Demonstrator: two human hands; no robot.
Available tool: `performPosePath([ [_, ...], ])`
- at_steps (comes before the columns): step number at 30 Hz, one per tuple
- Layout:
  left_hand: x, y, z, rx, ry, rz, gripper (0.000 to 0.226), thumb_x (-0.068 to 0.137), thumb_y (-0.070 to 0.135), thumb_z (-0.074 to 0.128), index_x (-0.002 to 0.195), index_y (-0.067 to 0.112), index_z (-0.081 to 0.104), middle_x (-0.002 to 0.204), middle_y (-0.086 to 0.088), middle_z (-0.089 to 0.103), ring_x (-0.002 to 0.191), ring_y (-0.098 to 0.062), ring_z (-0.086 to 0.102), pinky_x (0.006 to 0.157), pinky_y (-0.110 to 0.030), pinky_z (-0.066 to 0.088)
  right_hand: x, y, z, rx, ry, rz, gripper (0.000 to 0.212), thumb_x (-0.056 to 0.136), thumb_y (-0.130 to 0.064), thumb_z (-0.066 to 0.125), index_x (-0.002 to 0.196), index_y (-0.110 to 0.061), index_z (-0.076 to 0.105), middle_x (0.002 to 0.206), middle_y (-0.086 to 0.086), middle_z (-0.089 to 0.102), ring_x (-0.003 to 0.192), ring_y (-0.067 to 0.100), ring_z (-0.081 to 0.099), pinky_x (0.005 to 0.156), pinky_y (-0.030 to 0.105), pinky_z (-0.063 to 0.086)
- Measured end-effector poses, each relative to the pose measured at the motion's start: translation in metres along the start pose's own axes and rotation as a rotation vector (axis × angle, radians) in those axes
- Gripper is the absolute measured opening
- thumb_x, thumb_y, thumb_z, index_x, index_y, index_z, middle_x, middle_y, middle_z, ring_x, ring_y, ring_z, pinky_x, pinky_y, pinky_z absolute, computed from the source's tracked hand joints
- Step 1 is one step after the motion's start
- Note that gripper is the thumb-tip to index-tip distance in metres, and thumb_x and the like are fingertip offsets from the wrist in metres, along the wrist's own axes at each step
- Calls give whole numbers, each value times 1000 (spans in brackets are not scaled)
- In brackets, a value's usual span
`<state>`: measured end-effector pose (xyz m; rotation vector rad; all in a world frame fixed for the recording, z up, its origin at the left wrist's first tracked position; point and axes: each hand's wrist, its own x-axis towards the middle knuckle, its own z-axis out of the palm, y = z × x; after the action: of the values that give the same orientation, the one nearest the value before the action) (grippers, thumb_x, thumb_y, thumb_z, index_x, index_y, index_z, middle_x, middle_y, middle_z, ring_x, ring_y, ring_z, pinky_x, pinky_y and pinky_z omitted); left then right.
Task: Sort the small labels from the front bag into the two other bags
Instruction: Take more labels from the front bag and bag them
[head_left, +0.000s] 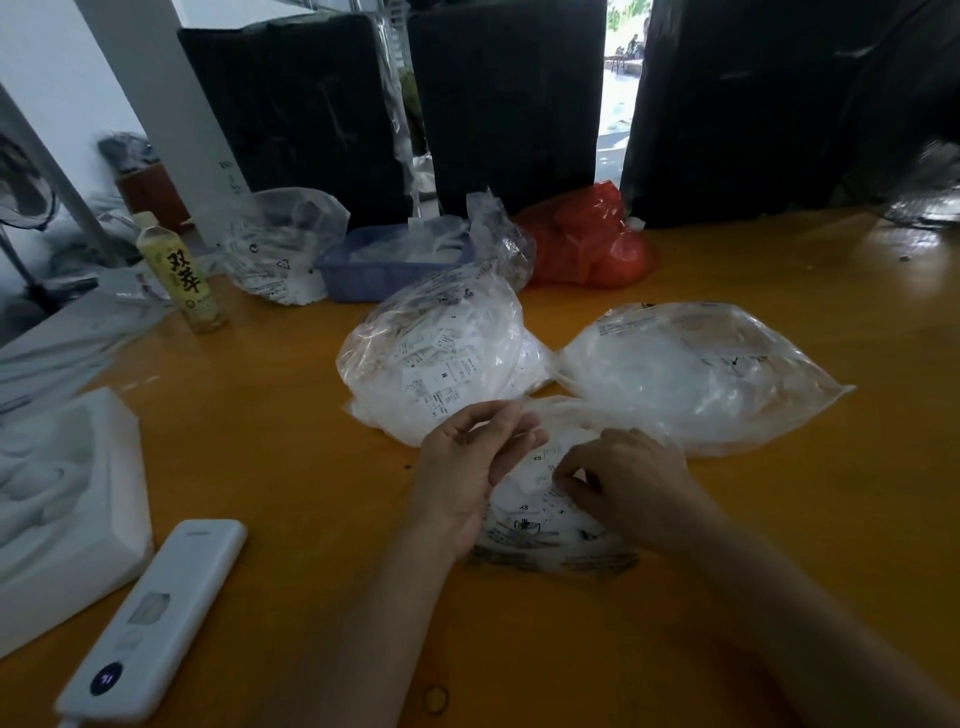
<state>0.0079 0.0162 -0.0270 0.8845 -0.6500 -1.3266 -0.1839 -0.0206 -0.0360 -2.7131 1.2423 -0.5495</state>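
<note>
We read step as picking labels from front bag (540, 514), lying on surface (311, 467) between both hands. Left hand (467, 467) pinches bag mouth open; right hand (623, 483) fingertips pinch at labels inside, grip contents unclear. Next: lift label clear, read size, drop into left bag (436, 353) or right bag (696, 364), both just beyond grip.

I sit at an orange table (779, 519) in dim light. Black-wrapped bundles (509, 104) stand behind it. Daylight shows through a gap (621, 88) between them.
</note>
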Motion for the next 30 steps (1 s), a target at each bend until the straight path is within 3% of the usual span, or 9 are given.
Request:
performPosePath([
  [3,0,-1,0,-17,14,-11,18,81,17,80,95,6,82,108,-26,77,100,-36,78,77,-24,63,-3,1,-7,137,65,103,14,101,-39,57,107,-31,67,64,-24,53,54,0,57,58,9,41],
  [6,-1,-1,0,-34,1,-29,21,81,11,79,99,1,81,110,-27,76,101,-32,78,79,-26,63,-7,3,-18,371,280,202,5,96,-28,67,94,-25,70,61,-23,65,46,-2,62,44,12,48],
  [8,-1,-2,1,-41,-1,-39,25,81,8,77,104,-2,79,111,-27,76,100,-33,78,77,-25,63,-8,3,-23,427,403,246,8,92,-33,72,85,-29,71,62,-27,66,54,-4,65,52,12,53],
  [10,-2,-2,2,-57,0,-57,30,81,6,77,109,-4,77,112,-28,76,100,-33,78,76,-24,63,-8,4,-25,460,461,300,7,86,-35,78,83,-32,72,65,-26,67,63,-10,66,57,4,48],
  [15,-4,-2,4,15,-25,-33,33,79,14,79,110,1,78,110,-26,77,97,-32,79,80,-26,63,-7,4,-23,568,473,374,32,87,-21,79,112,-32,62,86,-19,68,85,-11,64,72,2,47],
  [20,-6,-6,6,63,-20,-15,24,82,25,79,98,7,83,109,-22,78,100,-33,78,83,-26,62,-6,1,-24,653,532,306,14,96,-16,67,103,-28,64,86,-23,68,81,-3,65,67,8,48],
  [23,-9,-5,7,132,-67,-3,28,79,30,81,99,12,84,111,-18,79,105,-31,77,88,-25,61,-7,-2,-27,647,536,254,22,99,-15,64,106,-36,64,91,-21,67,85,0,65,69,9,48],
  [26,-10,-5,8,175,-103,-1,27,83,23,78,105,8,82,112,-17,79,107,-30,77,89,-25,60,-7,-4,-29,607,548,207,27,97,-16,67,113,-38,66,101,-25,68,91,2,66,75,12,51],
  [30,-11,-7,8,234,-125,22,28,87,14,75,113,2,77,111,-17,79,107,-29,77,89,-24,60,-9,-5,-31,494,573,139,25,95,-12,69,109,-33,68,94,-20,67,82,6,63,68,19,51],
])
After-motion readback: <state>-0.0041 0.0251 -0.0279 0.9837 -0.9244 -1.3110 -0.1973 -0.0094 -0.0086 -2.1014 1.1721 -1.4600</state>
